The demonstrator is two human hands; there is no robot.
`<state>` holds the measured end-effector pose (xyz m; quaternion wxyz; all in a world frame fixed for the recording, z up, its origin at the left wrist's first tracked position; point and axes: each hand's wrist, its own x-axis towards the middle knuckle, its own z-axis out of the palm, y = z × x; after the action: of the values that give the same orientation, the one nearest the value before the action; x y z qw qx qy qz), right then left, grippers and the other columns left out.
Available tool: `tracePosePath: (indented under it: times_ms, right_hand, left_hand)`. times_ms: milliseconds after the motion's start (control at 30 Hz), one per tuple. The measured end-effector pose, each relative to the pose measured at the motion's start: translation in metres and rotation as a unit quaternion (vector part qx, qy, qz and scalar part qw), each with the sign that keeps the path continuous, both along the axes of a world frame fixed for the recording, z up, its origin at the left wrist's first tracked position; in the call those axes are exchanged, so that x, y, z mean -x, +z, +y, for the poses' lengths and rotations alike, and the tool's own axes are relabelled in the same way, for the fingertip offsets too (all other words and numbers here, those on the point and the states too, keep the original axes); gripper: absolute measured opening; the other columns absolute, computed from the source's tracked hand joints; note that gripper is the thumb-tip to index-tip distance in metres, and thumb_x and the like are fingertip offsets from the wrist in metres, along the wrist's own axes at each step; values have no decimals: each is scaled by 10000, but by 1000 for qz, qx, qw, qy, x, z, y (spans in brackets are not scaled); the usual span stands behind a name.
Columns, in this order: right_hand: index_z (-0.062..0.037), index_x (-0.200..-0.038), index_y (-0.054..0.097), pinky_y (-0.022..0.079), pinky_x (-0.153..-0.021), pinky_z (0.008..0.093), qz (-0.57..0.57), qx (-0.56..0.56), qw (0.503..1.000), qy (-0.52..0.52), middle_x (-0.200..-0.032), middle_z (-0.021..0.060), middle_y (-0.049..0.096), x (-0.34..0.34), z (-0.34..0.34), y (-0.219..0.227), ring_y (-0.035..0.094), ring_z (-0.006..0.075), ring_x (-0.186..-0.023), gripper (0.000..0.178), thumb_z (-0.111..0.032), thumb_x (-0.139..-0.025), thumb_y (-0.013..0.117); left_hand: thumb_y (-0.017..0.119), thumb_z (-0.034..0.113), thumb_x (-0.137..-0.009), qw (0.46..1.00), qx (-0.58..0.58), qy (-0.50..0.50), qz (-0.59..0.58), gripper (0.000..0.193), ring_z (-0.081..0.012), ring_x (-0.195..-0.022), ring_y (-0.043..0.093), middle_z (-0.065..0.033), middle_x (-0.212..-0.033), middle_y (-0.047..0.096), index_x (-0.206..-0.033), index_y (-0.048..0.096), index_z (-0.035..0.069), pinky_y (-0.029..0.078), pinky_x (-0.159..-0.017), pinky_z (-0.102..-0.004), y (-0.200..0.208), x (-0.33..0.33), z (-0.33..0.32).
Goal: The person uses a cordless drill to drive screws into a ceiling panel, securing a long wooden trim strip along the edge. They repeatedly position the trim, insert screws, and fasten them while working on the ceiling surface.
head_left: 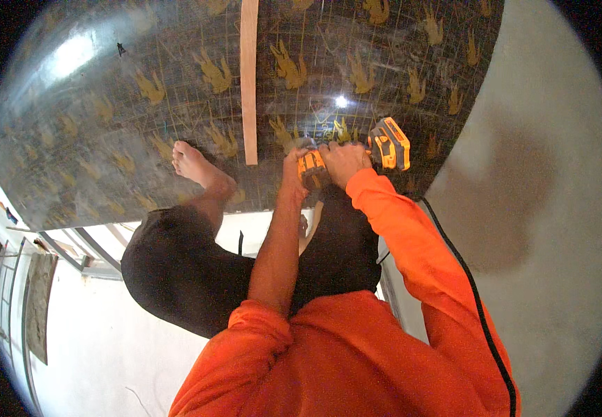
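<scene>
A yellow-and-black cordless drill (311, 165) lies sideways between my hands, low over the dark patterned board (329, 69). My right hand (346, 160) is wrapped around its handle, with the battery pack (391, 144) sticking out to the right. At the drill's left side, my left hand (295, 165) is closed against the body. The drill's tip and some of my left fingers are hard to make out. A bright spot of light (341, 102) shows on the board just beyond the drill.
A narrow wooden strip (249, 90) runs along the board, ending left of my hands. My bare foot (193, 163) rests on the board. A black cable (468, 278) passes along my right sleeve. Grey wall (558, 229) lies right; a metal frame (16, 299) stands far left.
</scene>
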<state>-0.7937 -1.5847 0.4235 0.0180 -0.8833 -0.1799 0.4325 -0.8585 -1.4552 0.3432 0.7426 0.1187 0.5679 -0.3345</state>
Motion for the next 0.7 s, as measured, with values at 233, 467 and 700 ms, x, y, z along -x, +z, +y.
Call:
tracePosePath:
  times_ms: [233, 467, 700]
  right_hand:
    - [-97, -1092, 634, 537, -717, 450, 12, -9, 999, 33, -981, 98, 677, 1, -3, -9, 697, 294, -812, 276, -167, -826, 610]
    - [-125, -1189, 611, 534, -759, 441, -30, -64, 997, 23, -1032, 93, 674, 13, -29, -24, 676, 301, -912, 458, -225, -750, 695]
    - [-173, -1256, 591, 499, -897, 468, -187, -126, 959, -170, -1185, 104, 653, 119, -90, 26, 648, 323, -1014, 606, -284, -686, 768]
  left_hand:
    - [544, 231, -827, 997, 48, 59, -27, 258, -249, -784, 662, -79, -896, 656, -1022, 595, 69, 564, -715, -422, 5, 0, -4]
    - [530, 266, -876, 885, -311, -222, -264, 349, -270, -867, 647, -123, -910, 655, -1146, 607, 59, 550, -761, -410, -53, 25, -2]
    - [513, 70, -878, 256, -509, -624, -535, 594, -347, -992, 583, -139, -1160, 532, -1446, 360, 157, 564, -645, -442, -95, 50, 24]
